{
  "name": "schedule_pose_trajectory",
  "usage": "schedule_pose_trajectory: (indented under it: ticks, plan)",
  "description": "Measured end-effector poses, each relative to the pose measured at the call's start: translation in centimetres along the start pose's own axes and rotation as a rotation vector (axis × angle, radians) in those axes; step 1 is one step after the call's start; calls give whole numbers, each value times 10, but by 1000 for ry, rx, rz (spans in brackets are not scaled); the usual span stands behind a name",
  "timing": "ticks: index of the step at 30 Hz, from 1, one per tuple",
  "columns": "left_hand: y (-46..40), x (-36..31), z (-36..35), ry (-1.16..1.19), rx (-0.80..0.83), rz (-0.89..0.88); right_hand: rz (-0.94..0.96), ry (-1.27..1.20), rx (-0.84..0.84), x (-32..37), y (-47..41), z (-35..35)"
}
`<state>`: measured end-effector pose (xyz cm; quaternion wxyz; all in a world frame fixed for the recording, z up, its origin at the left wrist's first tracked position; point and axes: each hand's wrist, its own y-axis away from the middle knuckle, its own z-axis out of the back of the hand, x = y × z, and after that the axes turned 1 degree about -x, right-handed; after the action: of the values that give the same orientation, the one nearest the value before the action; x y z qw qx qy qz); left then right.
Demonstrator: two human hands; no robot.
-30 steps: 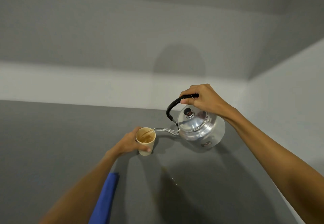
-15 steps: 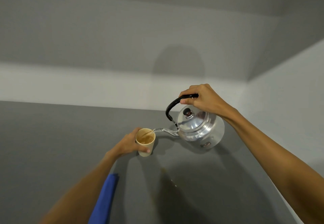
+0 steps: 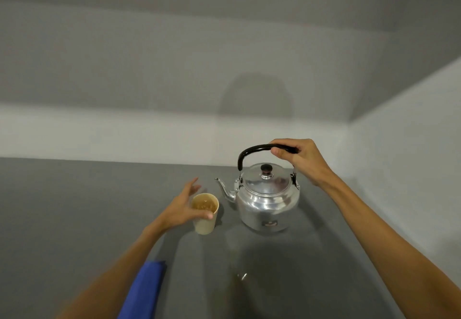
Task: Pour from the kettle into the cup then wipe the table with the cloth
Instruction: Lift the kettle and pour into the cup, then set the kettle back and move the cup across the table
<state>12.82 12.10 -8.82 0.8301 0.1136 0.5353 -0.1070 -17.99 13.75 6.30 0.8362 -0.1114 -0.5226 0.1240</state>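
Note:
A shiny metal kettle [image 3: 268, 204] with a black handle stands upright on the grey table [image 3: 74, 219], its spout pointing left. My right hand [image 3: 304, 159] is shut on the right part of the handle. Left of the spout stands a beige paper cup [image 3: 205, 221] holding brown liquid. My left hand [image 3: 179, 209] is beside the cup with its fingers spread apart behind it. Only the thumb lies against the cup's front. A folded blue cloth [image 3: 147, 291] lies near the front edge, partly under my left forearm.
A thin wet puddle [image 3: 243, 275] glints on the table in front of the kettle. A grey and white wall [image 3: 411, 144] runs along the back and the right side, close behind the kettle.
The kettle has gone from tilted and pouring into the cup to upright, a little to the right. My left hand has loosened from the cup and its fingers have spread.

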Motion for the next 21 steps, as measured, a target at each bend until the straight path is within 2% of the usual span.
schedule_pose_trajectory:
  ticks: [7, 9, 11, 13, 16, 21]
  plan:
    - [-3, -125, 21, 17, -319, -415, 95, -139, -118, 18, -14, 23]
    - [-9, -163, 17, -19, -324, -525, 113, -123, -116, 19, -18, 24]
    - [-17, -190, 7, -76, -261, -593, 114, -106, -112, 14, -21, 21]
    - [-30, -200, -6, -143, -162, -616, 98, -96, -112, 3, -23, 15]
    - [-52, -191, -27, -185, -44, -555, 65, -100, -120, -22, -24, 5]
    - [-82, -156, -48, -224, -45, -484, -19, -122, -126, -63, -32, -11]
